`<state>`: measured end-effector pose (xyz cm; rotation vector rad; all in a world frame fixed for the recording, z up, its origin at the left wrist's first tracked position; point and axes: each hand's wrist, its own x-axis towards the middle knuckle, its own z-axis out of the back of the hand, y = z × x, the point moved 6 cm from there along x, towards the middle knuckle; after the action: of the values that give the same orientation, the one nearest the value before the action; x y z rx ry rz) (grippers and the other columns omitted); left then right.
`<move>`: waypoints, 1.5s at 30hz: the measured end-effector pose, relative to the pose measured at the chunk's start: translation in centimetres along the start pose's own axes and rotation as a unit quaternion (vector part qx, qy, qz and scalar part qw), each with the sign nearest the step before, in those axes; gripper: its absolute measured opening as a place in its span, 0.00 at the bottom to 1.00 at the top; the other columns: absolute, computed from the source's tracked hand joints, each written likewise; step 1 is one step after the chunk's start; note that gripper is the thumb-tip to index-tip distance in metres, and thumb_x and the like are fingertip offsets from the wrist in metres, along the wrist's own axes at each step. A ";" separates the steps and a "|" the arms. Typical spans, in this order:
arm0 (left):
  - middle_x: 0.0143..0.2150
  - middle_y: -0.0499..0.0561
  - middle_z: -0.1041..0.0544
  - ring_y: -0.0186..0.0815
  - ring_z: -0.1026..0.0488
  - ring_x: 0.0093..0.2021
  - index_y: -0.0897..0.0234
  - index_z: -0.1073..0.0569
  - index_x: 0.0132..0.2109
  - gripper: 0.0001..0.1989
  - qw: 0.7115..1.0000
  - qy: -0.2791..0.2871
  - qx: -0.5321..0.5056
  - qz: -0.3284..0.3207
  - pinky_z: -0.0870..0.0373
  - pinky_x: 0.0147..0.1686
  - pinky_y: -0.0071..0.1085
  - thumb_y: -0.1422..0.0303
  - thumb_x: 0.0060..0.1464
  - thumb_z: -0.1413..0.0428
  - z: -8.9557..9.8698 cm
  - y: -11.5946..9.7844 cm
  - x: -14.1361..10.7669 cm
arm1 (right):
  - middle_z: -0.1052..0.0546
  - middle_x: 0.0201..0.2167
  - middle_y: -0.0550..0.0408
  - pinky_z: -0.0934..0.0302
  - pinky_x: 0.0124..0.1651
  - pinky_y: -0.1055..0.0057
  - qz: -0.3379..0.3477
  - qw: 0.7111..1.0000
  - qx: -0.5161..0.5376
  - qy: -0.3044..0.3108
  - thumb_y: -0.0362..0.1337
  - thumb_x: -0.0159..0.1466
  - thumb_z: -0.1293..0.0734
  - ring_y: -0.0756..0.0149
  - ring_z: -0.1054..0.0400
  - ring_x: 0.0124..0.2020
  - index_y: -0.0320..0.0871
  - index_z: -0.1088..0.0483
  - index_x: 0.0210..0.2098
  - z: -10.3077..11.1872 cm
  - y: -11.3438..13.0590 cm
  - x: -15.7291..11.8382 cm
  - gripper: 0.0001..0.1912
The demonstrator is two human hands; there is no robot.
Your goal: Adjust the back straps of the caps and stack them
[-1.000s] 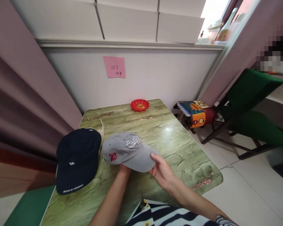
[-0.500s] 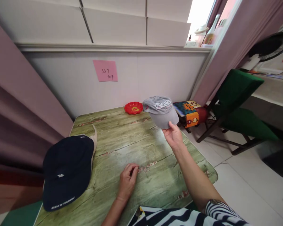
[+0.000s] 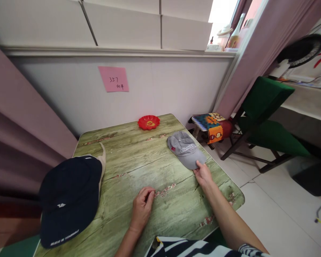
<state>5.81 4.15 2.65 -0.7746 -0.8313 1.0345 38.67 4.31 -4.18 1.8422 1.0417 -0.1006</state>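
Head: gray cap (image 3: 186,149) in right hand (image 3: 203,174)

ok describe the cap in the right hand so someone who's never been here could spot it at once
Start with the green wood-patterned table. Along its right side, nearer than the red dish, the right hand holds the grey cap by its brim. Its grey cloth and white lettering above the brim set it apart from the navy cap on the left.

1. The head view looks from above the near side of the worktop (image 3: 135,155).
2. It faces forward and down, toward the far wall (image 3: 176,82).
3. It is near the left hand (image 3: 142,207), farther from the green chair (image 3: 274,134).
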 end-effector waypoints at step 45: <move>0.33 0.53 0.25 0.38 0.28 0.37 0.63 0.26 0.33 0.12 1.000 -0.002 -0.013 0.012 0.32 0.40 0.33 0.64 0.61 0.50 -0.5 0.0 -1.0 | 0.21 0.41 0.52 0.34 0.57 0.61 0.062 0.997 -0.048 0.017 0.39 0.61 0.34 0.65 0.24 0.46 0.46 0.34 0.36 1.4 -4.0 -3.2 0.06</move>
<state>5.95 3.17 2.24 -0.8066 -0.8422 1.0491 34.34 1.89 -6.17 1.8216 0.9383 0.0538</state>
